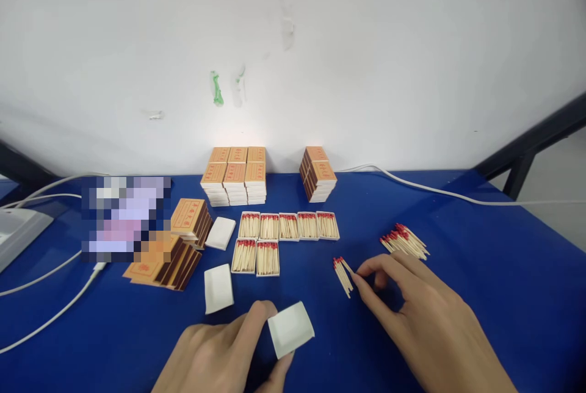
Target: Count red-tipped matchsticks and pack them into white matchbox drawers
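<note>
My left hand (215,350) is closed on an empty white matchbox tray (292,327), gripping it by its left and lower edges, tilted above the table. With thumb and forefinger pinched together, my right hand (412,301) holds a match (347,266) beside a small group of red-tipped matches (341,277). A larger pile of matches (406,241) lies just beyond the right hand. In the middle, several matchbox trays filled with matches (268,257) stand in two rows. Two empty white trays (218,288) lie to their left.
Stacked matchboxes (235,174) stand against the wall, and a smaller stack (318,173) stands to their right. Flat orange matchbox sleeves (190,219) lie at left, near a blurred-out phone (130,213) with a white cable (59,320). Another cable (425,193) runs along the back right.
</note>
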`<state>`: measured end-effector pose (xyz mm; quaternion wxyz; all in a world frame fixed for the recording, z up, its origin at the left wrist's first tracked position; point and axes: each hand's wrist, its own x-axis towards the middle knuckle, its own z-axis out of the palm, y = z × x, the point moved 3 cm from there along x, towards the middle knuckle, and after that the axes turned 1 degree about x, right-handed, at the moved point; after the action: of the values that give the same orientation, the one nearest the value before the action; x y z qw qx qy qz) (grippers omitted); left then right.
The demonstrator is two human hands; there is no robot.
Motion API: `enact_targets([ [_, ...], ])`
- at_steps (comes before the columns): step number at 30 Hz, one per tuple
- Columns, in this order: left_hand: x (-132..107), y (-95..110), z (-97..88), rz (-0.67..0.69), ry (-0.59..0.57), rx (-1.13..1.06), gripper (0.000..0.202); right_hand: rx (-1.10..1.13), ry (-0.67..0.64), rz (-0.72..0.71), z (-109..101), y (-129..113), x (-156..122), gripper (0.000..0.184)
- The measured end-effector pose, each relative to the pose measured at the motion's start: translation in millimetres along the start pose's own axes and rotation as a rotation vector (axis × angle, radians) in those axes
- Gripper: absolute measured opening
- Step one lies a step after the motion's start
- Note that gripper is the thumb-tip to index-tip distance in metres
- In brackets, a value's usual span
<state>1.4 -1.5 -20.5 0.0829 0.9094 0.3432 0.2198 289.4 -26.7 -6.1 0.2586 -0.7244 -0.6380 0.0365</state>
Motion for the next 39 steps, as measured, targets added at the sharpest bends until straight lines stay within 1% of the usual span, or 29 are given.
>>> enact_targets([
  [4,3.1,4.2,-3.2,-0.003,0.029,0.001,0.010,0.022,-0.032,0.033,1.4,-1.5,-2.6,0.056],
  [9,5.8,8.4,-7.4,-0.020,0.005,-0.024,0.009,0.045,-0.099,0.096,2.5,1.5,-4.8,0.055],
  [11,4.9,9.7,-8.4,-0.029,0.002,-0.014,0.008,0.042,-0.104,0.115,0.9,5.0,-4.6,0.054],
  [13,3.5,10.8,-8.8,-0.034,0.004,-0.006,0.009,0.008,-0.047,0.141,-3.2,10.9,-3.3,0.056],
  [16,2.2,11.3,-8.6,-0.032,0.007,-0.008,0.009,-0.109,0.084,0.176,-10.7,21.9,0.0,0.059],
  [18,2.3,10.9,-8.2,-0.030,0.007,-0.009,0.009,-0.201,0.125,0.171,-12.5,28.4,2.4,0.060],
  [23,2.7,10.3,-7.8,-0.030,0.013,-0.004,0.008,-0.330,0.131,0.159,-8.7,36.9,5.4,0.062],
  [28,2.0,10.2,-7.4,-0.023,0.016,-0.007,0.008,-0.337,0.171,0.156,-9.1,35.0,5.4,0.058],
  [32,2.7,9.6,-7.0,-0.018,0.013,-0.018,0.009,-0.358,0.187,0.132,-9.6,33.3,5.4,0.062],
  [36,3.5,9.9,-7.0,-0.014,0.016,-0.037,0.010,-0.365,0.210,0.142,-9.3,34.3,5.6,0.065],
  [39,3.7,10.3,-7.5,-0.013,0.016,-0.039,0.011,-0.363,0.190,0.130,-9.5,33.4,5.8,0.063],
])
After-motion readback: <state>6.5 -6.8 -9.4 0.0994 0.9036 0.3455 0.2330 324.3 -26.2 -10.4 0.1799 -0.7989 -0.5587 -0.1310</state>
